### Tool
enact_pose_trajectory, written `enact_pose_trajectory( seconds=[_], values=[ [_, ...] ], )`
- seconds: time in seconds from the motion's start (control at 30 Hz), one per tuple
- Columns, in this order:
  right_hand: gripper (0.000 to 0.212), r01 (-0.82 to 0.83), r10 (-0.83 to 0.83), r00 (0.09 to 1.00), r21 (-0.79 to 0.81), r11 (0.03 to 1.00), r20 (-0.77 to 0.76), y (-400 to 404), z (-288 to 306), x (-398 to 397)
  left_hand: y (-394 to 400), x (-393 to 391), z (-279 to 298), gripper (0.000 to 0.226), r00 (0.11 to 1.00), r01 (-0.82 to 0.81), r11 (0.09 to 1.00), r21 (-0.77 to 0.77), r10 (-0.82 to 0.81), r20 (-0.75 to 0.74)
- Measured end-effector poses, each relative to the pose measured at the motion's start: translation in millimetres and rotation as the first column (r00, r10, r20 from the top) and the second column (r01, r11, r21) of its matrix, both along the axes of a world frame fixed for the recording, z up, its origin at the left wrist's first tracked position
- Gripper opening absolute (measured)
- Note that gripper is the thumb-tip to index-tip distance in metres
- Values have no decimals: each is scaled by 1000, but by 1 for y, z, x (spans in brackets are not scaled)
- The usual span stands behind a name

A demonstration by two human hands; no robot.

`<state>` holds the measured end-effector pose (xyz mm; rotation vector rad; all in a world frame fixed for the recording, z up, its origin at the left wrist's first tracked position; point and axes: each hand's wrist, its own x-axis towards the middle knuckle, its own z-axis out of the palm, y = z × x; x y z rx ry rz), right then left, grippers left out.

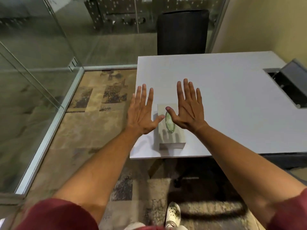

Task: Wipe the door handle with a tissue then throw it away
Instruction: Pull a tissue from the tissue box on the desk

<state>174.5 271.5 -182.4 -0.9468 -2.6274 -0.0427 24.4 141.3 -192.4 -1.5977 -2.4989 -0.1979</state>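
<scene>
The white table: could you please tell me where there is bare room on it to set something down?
The white table is bare between the grey tissue box and the cable hatch, and toward the black chair. The near-left corner is crowded.

White rectangular table [232, 97] with smooth matt top; pale cardboard tissue box [171, 136], matt, with glossy clear plastic oval opening [169, 122]; mottled brown carpet floor [93, 130], rough; glossy glass wall panels [33, 63] in brushed metal frames [49, 130].
</scene>
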Motion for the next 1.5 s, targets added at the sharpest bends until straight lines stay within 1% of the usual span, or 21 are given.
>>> enact_pose_trajectory(
  seconds=[0.3, 0.47, 0.57, 0.67, 0.77, 0.83, 0.9, 1.1, 1.23, 1.37, 1.5],
  values=[
    [85, -24, 41, 995, -171, 985, 96, 18, -65, 0, 19, 9, -63, 107, 991, 38, 990, -139, -20, 131],
    [76, -5, 37, 991, -242, 970, 131, 21, -88, -8, 27, 9, -96, 109, 968, 107, 971, -213, -52, 245],
    [70, 20, 27, 985, -265, 964, 171, 23, -102, -13, 34, 8, -108, 109, 961, 128, 958, -255, -55, 273],
    [56, 22, 25, 981, -239, 971, 192, 26, -116, -17, 41, 8, -117, 110, 951, 148, 947, -284, -58, 303],
    [36, 6, 29, 982, -182, 983, 188, 25, -123, -20, 46, 9, -124, 116, 949, 150, 942, -302, -51, 311],
    [24, 13, 17, 982, -159, 987, 186, 25, -125, -22, 49, 12, -127, 115, 949, 144, 938, -314, -41, 313],
    [17, 27, 2, 980, -140, 990, 200, 26, -128, -23, 53, 15, -130, 113, 949, 140, 934, -329, -32, 314],
    [15, 103, -64, 973, -168, 980, 223, 27, -128, -32, 55, 19, -131, 113, 949, 131, 935, -330, -22, 315],
    [13, 153, -100, 959, -188, 970, 264, 27, -120, -41, 57, 20, -131, 115, 958, 126, 919, -373, -15, 287],
    [3, 198, -148, 928, -117, 973, 341, 22, -117, -48, 57, 20, -131, 115, 960, 124, 916, -382, -13, 280],
    [7, 201, -171, 925, -54, 978, 340, 19, -121, -54, 56, 20, -131, 113, 964, 116, 919, -377, -13, 266]
  ],
)
